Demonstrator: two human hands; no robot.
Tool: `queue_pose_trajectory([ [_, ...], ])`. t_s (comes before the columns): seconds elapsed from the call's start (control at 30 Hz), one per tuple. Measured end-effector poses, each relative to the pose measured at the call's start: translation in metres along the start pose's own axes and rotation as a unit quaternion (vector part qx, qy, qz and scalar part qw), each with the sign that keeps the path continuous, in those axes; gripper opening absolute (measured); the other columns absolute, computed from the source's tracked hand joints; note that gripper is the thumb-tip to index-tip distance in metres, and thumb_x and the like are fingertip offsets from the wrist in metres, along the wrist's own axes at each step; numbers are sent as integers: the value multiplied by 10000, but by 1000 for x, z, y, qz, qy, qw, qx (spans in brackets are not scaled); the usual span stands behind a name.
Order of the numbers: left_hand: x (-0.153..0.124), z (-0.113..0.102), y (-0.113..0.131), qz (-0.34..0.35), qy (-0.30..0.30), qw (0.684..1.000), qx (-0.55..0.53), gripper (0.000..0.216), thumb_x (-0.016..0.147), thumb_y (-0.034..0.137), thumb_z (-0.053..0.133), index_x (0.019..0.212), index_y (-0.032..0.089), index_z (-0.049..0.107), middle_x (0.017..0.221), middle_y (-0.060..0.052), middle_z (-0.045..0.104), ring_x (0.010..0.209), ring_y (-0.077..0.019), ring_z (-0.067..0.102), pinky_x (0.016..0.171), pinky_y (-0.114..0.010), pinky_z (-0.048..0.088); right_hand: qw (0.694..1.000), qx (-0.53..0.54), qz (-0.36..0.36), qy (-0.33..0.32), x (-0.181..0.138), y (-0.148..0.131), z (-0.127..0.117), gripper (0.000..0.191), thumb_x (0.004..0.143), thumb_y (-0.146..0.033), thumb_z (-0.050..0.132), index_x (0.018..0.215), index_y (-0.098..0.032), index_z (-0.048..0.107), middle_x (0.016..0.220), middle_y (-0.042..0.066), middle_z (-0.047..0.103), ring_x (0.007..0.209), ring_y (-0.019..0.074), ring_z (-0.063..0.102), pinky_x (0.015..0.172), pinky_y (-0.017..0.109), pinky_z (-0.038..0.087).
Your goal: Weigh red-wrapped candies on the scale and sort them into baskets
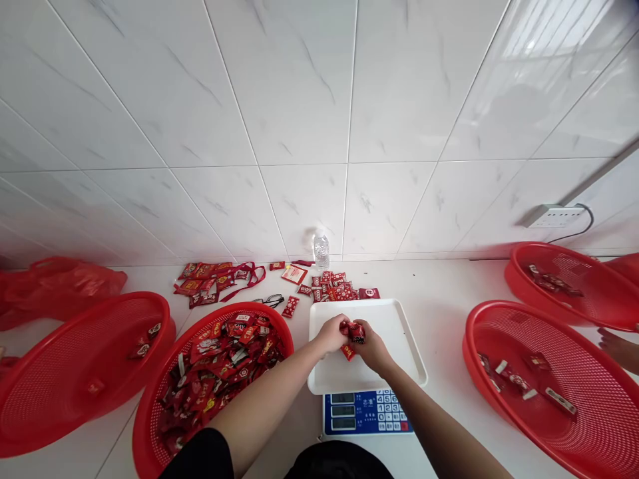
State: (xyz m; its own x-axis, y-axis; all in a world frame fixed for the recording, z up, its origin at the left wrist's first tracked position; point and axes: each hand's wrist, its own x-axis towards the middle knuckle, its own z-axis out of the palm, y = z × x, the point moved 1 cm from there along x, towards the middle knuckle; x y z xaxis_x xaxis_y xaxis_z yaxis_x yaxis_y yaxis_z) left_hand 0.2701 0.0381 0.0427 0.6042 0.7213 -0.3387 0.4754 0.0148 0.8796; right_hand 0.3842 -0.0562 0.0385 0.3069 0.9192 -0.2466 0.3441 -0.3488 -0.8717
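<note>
Left hand (332, 334) and right hand (373, 349) meet over the tray (394, 332), both closed on a small bunch of red packets (353, 330). The fingers are curled round the bunch from either side. One packet hangs below the right hand's grip, just above the tray surface. Whether the bunch touches the tray cannot be told.

Judgement on handling: the packets appear light, with glossy film wrapping, so they are likely to be slippery and to slide against one another in a bunch. A pinch across the flat body or at a sealed end looks soundest. The hanging one is the likeliest to drop.

The tray sits on a scale (367, 412), its keypad facing the person.

- Left: a full basket (144, 406) heaped with like packets.
- Beyond it: a left basket (60, 399) holding a few, and a red bag (60, 286).
- Right: a right basket (589, 412) and a far basket (574, 266), each sparsely filled.
- Behind the tray: loose packets (334, 287) on the tiled floor (439, 286), glasses (272, 301) and a bottle (321, 249) by the wall.
- Right edge: part of a co-worker's limb (619, 349), clear of the work.
</note>
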Motion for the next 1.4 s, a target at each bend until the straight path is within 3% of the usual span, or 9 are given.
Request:
queue_pose_trajectory([
  [0.13, -9, -9, 5, -122, -85, 965, -217, 419, 600, 112, 749, 965, 204, 565, 893, -37, 627, 791, -211, 639, 690, -345, 519, 997, 79, 5, -20, -4, -12, -10, 440, 750, -297, 587, 1168, -216, 477, 1027, 44, 672, 900, 187, 646, 737, 305, 516],
  [0.27, -20, -13, 13, -166, -148, 902, -371, 437, 661, 261, 795, 1015, 195, 547, 857, -28, 656, 698, -135, 649, 655, -252, 515, 982, 167, 21, -88, -8, -25, -22, 378, 765, -340, 587, 1104, -194, 506, 969, 43, 682, 838, 175, 661, 699, 309, 540],
  [0.47, -29, 7, 18, -192, -71, 868, -453, 347, 752, 469, 690, 894, 190, 540, 647, 39, 618, 470, -65, 549, 442, -151, 404, 998, 55, 18, -23, -16, -34, -10, 337, 828, -285, 470, 1147, -176, 468, 1016, 87, 625, 759, 167, 648, 601, 293, 526],
  [0.63, -36, 21, 14, -266, -17, 829, -492, 437, 732, 608, 627, 749, 179, 545, 518, 53, 558, 394, -61, 495, 379, -148, 332, 997, -60, 6, 51, -29, -45, 4, 258, 813, -243, 487, 1052, -168, 550, 1030, 117, 564, 871, 226, 613, 768, 372, 473],
  [0.8, -46, 29, 19, -241, -16, 784, -571, 439, 807, 627, 505, 746, 195, 558, 641, 4, 644, 616, -136, 629, 548, -216, 469, 988, -121, 5, 92, -42, -62, 7, 326, 894, -436, 369, 1008, -212, 576, 1043, 112, 546, 916, 265, 600, 736, 395, 468],
  [0.93, -54, 34, 23, -183, -65, 804, -562, 519, 801, 700, 418, 844, 206, 574, 792, -35, 671, 824, -203, 653, 691, -286, 487, 980, -133, -31, 145, -47, -67, 10, 440, 888, -545, 340, 960, -209, 615, 1167, 141, 525, 1140, 308, 500, 854, 419, 459],
  [1.03, -59, 35, 21, -140, -54, 818, -556, 526, 754, 731, 457, 807, 214, 537, 757, -25, 647, 839, -223, 647, 724, -310, 484, 987, -81, -60, 126, -52, -65, 17, 513, 858, -573, 404, 1110, -163, 577, 1224, 160, 526, 1162, 296, 504, 916, 401, 451],
  [1.17, -66, 37, 21, -150, -26, 795, -587, 452, 751, 663, 530, 720, 214, 491, 647, -4, 605, 777, -225, 649, 688, -303, 489, 986, -41, -99, 126, -60, -61, 28, 548, 781, -479, 574, 1203, -135, 517, 1251, 163, 514, 1135, 283, 531, 945, 380, 450],
  [1.4, -82, 28, 58, -198, -47, 750, -630, 331, 820, 520, 523, 724, 203, 540, 666, -15, 650, 739, -197, 662, 672, -284, 503, 958, -4, -181, 223, -62, -72, 17, 313, 884, -326, 446, 1141, -175, 543, 1147, 119, 559, 1059, 222, 548, 954, 370, 439],
])
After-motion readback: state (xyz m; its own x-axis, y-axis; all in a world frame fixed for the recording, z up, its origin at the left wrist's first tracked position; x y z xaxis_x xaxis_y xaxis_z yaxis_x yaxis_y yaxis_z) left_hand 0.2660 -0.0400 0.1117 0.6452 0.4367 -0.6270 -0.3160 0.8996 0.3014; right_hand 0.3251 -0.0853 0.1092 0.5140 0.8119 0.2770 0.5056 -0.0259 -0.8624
